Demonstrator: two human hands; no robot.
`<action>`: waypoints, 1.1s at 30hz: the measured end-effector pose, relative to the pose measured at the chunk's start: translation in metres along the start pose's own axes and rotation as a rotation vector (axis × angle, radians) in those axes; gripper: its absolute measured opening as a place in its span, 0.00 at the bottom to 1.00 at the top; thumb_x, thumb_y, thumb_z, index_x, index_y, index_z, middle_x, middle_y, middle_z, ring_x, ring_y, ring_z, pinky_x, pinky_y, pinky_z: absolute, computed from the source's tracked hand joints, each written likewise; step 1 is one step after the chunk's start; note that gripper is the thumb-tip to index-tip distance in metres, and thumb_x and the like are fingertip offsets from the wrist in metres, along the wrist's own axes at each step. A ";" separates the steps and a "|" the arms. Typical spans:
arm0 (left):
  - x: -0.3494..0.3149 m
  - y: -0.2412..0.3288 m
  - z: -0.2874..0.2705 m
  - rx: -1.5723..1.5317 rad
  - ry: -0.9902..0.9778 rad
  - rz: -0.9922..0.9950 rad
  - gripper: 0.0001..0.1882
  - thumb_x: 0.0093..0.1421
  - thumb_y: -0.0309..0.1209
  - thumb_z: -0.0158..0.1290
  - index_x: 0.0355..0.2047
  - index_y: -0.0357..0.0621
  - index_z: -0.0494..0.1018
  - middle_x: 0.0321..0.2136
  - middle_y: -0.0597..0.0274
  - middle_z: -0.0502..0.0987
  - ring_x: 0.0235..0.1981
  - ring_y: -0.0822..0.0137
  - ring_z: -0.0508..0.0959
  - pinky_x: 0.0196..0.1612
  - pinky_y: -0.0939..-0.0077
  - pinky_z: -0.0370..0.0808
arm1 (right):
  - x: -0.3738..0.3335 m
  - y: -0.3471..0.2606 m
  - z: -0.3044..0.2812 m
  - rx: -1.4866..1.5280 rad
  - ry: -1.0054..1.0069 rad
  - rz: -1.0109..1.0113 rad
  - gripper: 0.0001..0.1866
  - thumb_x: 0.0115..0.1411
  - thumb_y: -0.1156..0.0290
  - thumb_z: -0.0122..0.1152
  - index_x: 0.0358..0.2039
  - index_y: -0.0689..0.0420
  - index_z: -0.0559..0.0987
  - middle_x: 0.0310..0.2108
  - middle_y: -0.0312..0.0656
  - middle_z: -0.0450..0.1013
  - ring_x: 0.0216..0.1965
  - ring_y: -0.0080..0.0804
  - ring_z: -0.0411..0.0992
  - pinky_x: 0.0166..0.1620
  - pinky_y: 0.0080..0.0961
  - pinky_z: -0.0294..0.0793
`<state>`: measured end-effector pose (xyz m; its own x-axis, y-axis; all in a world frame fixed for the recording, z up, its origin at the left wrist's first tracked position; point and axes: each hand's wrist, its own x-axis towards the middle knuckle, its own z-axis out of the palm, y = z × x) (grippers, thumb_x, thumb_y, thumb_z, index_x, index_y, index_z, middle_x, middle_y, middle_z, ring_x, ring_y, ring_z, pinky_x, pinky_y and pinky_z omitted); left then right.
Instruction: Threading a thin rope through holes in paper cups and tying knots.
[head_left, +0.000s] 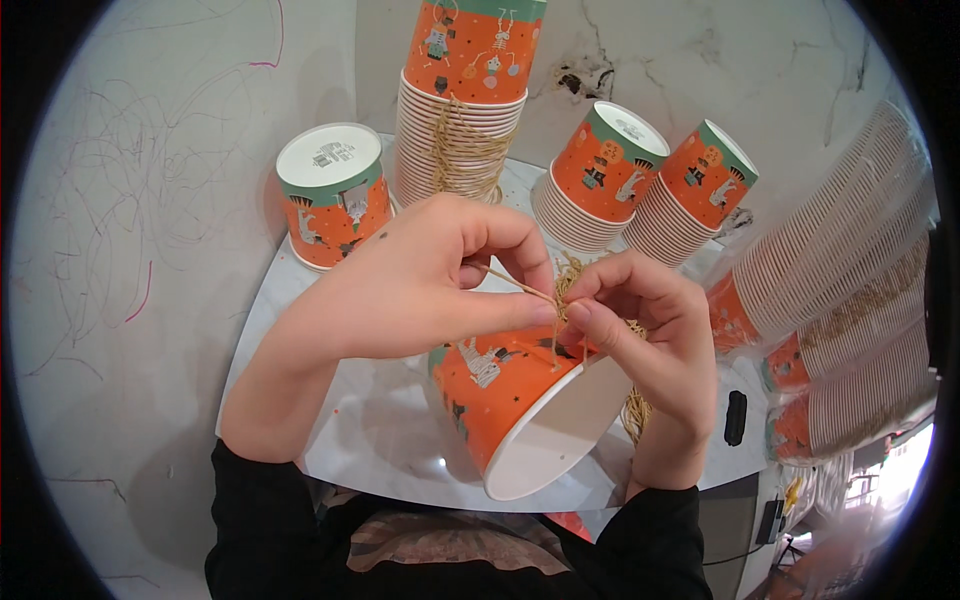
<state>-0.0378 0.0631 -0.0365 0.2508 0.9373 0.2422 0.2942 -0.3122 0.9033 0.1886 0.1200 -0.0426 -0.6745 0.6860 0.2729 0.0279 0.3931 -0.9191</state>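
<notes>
An orange paper bucket (500, 385) with a green base band and white inside lies on its side on the table, mouth toward the lower right. Tan twine (553, 345) runs up from its rim. Above that rim my left hand (460, 275) pinches a strand of the twine between thumb and forefinger. Close beside it, my right hand (640, 320) pinches the twine too, fingertips nearly touching the left thumb. More twine hangs in a bunch (637, 412) behind my right hand. The exact crossing of the strands is partly hidden by my fingers.
A tall bucket stack (460, 130) draped with twine stands at the back. One upturned bucket (335, 190) is at left, two shorter stacks (600, 180) at back right. Plastic-wrapped stacks (840, 250) lean at right. A small black object (736, 418) lies near the table's (350, 420) right edge.
</notes>
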 end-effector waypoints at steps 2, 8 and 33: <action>0.001 -0.003 0.002 -0.067 0.000 -0.047 0.07 0.56 0.25 0.66 0.31 0.41 0.78 0.23 0.78 0.74 0.19 0.89 0.56 0.22 0.88 0.52 | 0.000 0.000 0.001 -0.011 -0.008 -0.024 0.04 0.65 0.77 0.62 0.37 0.64 0.78 0.28 0.33 0.76 0.29 0.15 0.75 0.32 0.13 0.73; 0.007 -0.010 0.009 -0.344 -0.057 -0.062 0.06 0.57 0.24 0.65 0.31 0.38 0.77 0.23 0.75 0.74 0.21 0.89 0.64 0.25 0.91 0.58 | 0.001 -0.001 0.000 -0.004 0.014 -0.026 0.04 0.65 0.77 0.62 0.38 0.64 0.78 0.29 0.33 0.76 0.31 0.15 0.75 0.35 0.13 0.73; 0.020 -0.031 0.018 -0.606 0.079 -0.134 0.05 0.57 0.31 0.63 0.32 0.46 0.80 0.26 0.73 0.80 0.20 0.88 0.68 0.20 0.90 0.56 | 0.000 0.007 0.009 -0.273 0.140 -0.310 0.13 0.50 0.82 0.74 0.37 0.60 0.83 0.44 0.40 0.72 0.35 0.21 0.76 0.38 0.18 0.79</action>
<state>-0.0253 0.0886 -0.0656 0.1725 0.9780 0.1170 -0.2623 -0.0689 0.9625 0.1819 0.1172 -0.0515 -0.5753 0.5790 0.5777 0.0462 0.7282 -0.6838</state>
